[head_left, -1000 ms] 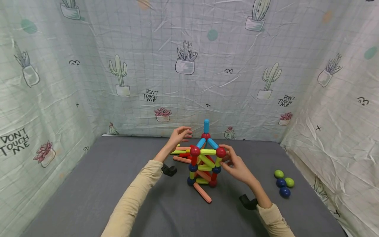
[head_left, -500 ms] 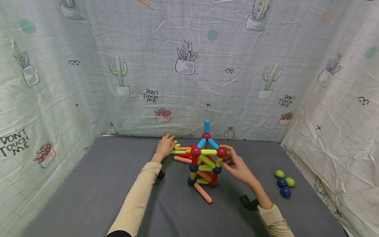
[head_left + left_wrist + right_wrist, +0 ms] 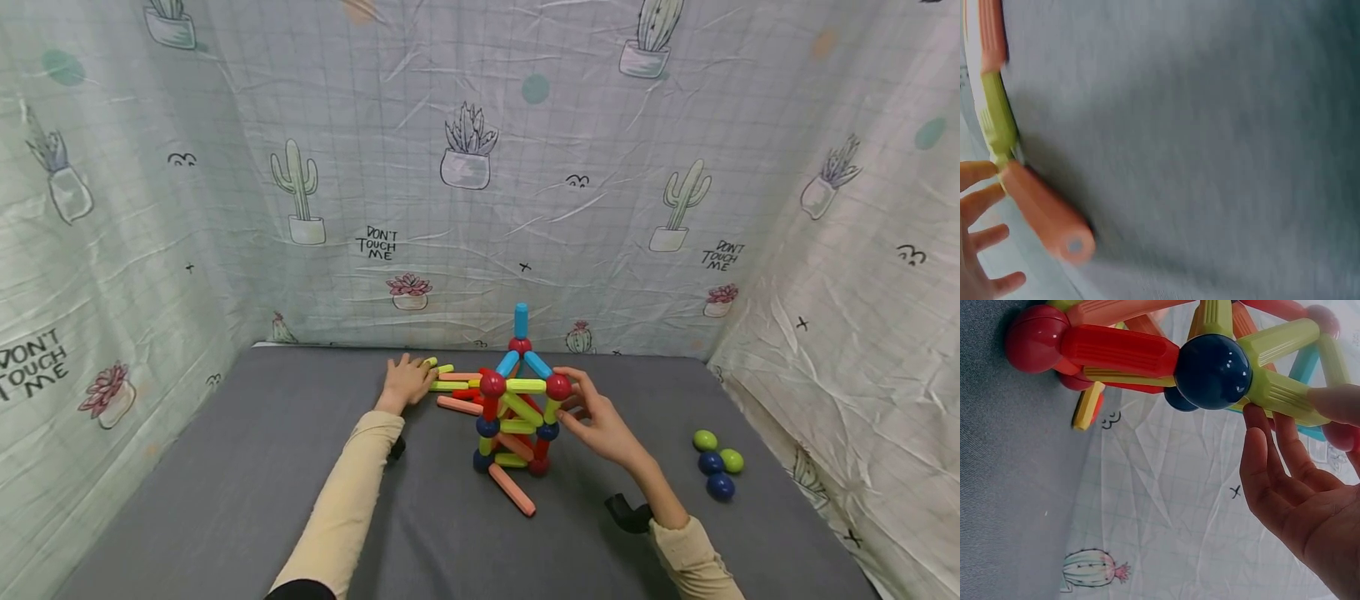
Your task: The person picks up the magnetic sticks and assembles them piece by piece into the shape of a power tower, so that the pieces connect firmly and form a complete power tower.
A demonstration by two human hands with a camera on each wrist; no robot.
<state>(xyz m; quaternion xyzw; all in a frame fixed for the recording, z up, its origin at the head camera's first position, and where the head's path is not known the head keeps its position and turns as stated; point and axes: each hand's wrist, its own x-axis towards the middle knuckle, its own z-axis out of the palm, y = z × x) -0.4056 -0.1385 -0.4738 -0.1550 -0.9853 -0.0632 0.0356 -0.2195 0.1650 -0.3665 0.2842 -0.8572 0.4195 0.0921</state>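
A tower of magnetic rods and balls stands on the table, a blue rod [image 3: 521, 321] upright at its top. My right hand [image 3: 596, 421] is at its right side, under a red ball [image 3: 558, 387]. In the right wrist view its thumb and fingertips pinch a yellow-green rod [image 3: 1288, 395] joined to a dark blue ball [image 3: 1213, 371]. My left hand [image 3: 407, 383] is at the left end of a pile of loose rods. The left wrist view shows its fingers [image 3: 988, 236] spread, with fingertips right by an orange rod [image 3: 1047, 212] and a yellow-green rod [image 3: 999, 115].
Loose red rods [image 3: 467, 394] and orange rods [image 3: 459, 406] lie behind the tower's left side. An orange rod [image 3: 513, 490] lies at its front. Green balls [image 3: 705, 441] and blue balls [image 3: 721, 487] sit on the right. A printed cloth [image 3: 480, 250] hangs behind the table.
My left hand has moved left and down from beside the tower's top to the loose rods' left end, its fingers now spread. The right hand has stayed at the tower.
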